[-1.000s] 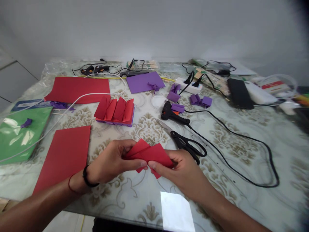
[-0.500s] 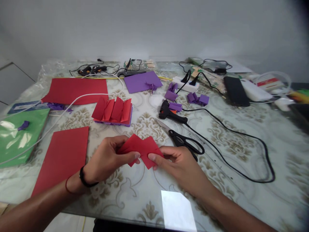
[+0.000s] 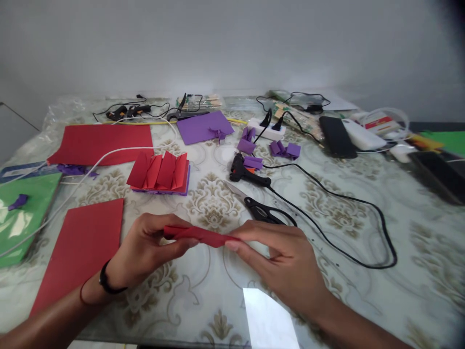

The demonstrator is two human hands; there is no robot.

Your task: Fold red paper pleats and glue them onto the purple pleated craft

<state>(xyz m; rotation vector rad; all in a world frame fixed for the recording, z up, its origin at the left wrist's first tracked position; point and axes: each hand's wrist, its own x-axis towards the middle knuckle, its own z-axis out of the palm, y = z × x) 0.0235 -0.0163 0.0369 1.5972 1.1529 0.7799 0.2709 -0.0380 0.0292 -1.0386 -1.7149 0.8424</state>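
A folded red paper piece (image 3: 209, 236) is held nearly edge-on above the table, between both hands. My left hand (image 3: 154, 240) pinches its left end, thumb in front and fingers behind. At the right end, my right hand (image 3: 279, 261) grips it between thumb and index finger. Beyond the left hand lies a stack of pleated red paper pieces (image 3: 160, 172) on top of purple ones. Black-handled scissors (image 3: 265, 211) lie just past the right hand, blades pointing up and left. A black glue gun (image 3: 247, 173) rests behind the scissors.
Red sheets (image 3: 83, 242) and a green paper pack (image 3: 27, 218) lie left. Purple folded pieces (image 3: 285, 149) sit near a white power strip (image 3: 267, 129). The glue gun's black cord (image 3: 381, 213) loops right. A white cable (image 3: 105, 157) crosses the left side. Phones (image 3: 337, 137) lie far right.
The red paper piece has turned from showing its wide pointed faces to lying nearly edge-on. Both hands still hold its ends, the right hand rotated and slightly raised. The view has shifted a little right.
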